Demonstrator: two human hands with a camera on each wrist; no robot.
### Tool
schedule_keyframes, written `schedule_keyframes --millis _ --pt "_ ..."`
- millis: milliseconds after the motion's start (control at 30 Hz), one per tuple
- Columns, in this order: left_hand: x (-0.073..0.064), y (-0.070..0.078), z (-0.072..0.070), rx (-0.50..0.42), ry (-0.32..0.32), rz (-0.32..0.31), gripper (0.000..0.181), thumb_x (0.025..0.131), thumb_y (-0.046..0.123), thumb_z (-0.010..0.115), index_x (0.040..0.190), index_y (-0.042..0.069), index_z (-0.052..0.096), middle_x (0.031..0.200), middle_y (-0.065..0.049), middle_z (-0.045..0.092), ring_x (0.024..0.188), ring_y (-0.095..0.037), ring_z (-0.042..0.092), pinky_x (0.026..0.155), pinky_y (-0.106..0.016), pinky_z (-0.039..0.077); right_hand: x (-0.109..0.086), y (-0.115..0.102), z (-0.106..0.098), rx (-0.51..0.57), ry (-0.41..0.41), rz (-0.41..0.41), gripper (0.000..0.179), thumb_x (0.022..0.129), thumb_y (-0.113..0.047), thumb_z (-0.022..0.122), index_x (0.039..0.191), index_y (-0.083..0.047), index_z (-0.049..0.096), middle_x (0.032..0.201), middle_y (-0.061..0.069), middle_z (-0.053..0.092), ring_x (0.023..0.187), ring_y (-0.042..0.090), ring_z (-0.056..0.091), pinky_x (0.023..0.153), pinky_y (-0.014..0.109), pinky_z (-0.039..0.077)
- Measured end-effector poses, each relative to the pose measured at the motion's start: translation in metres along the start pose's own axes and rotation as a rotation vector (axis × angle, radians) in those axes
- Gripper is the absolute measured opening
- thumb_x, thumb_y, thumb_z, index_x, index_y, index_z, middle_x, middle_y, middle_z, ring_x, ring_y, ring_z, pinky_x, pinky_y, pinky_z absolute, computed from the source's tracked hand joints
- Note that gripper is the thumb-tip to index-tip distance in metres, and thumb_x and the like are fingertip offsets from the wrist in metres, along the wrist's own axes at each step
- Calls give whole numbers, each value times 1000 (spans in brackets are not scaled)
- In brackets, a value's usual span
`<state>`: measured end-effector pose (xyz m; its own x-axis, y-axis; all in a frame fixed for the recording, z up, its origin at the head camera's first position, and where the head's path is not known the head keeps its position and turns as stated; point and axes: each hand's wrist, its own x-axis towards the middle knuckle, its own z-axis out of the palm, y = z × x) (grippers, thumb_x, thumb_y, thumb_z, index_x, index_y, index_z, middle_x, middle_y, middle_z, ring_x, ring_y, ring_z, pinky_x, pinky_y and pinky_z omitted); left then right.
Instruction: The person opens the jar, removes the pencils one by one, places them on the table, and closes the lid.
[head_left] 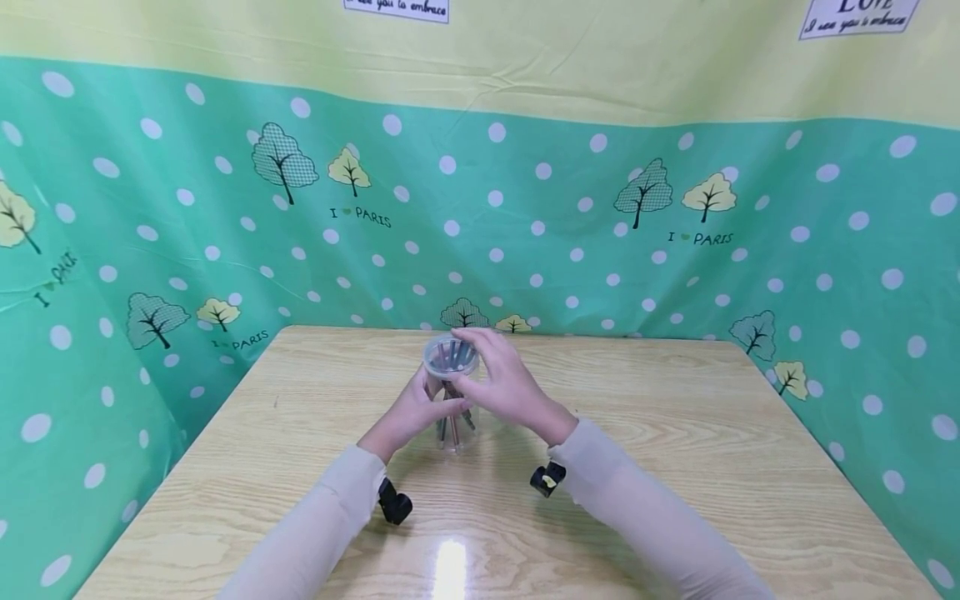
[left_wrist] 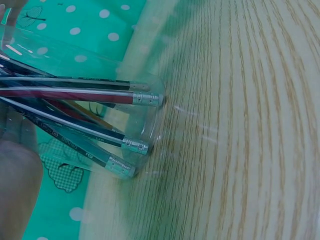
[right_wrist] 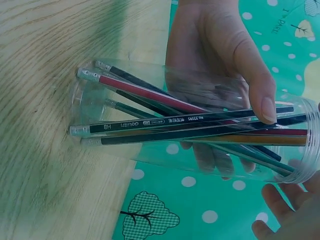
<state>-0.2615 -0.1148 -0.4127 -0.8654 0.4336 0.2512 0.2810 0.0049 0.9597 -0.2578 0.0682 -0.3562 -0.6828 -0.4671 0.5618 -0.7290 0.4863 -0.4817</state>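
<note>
pale sleeves (head_left: 318,521) up front | left hand (head_left: 411,412) wrapped round clear jar (head_left: 452,444), pencils (right_wrist: 172,121) inside | right hand (head_left: 510,385) gripping its rim (head_left: 427,360)

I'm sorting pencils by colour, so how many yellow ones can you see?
1: a yellow pencil inside the clear jar, which the left hand grips. Others may be hidden in the bunch.

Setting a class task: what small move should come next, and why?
Probably settle the right grip more firmly on the rim of the clear jar: it curves there while the left grip holds the jar's side, with pencils inside.
</note>
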Motion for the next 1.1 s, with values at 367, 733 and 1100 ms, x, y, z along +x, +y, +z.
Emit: schedule_keyframes --millis 367,733,1100 --pt "3 -15 -2 13 0 0 86 79 22 73 142 38 17 144 9 30 131 -12 28 103 -42 28 0 -1 1 29 -46 92 70 80 -52 60 141 -37 28 147 -15 16 133 18 20 99 60 23" --pt "-2 4 1 14 -12 -32 84 80 22 72 142 38 18 144 12 30 132 -10 23 99 -41 35 3 1 4 30 -6 110 81 73 -62 62 141 -36 27 144 -14 26 130 11 27 100 49 29" --pt "-1 2 0 -16 -13 -27 85 79 19 73 143 34 18 145 8 29 132 -10 24 107 -45 18 3 0 6 33 2 86 73 76 -56 63 138 -28 37 129 -8 44 117 5 38 96 34 36"
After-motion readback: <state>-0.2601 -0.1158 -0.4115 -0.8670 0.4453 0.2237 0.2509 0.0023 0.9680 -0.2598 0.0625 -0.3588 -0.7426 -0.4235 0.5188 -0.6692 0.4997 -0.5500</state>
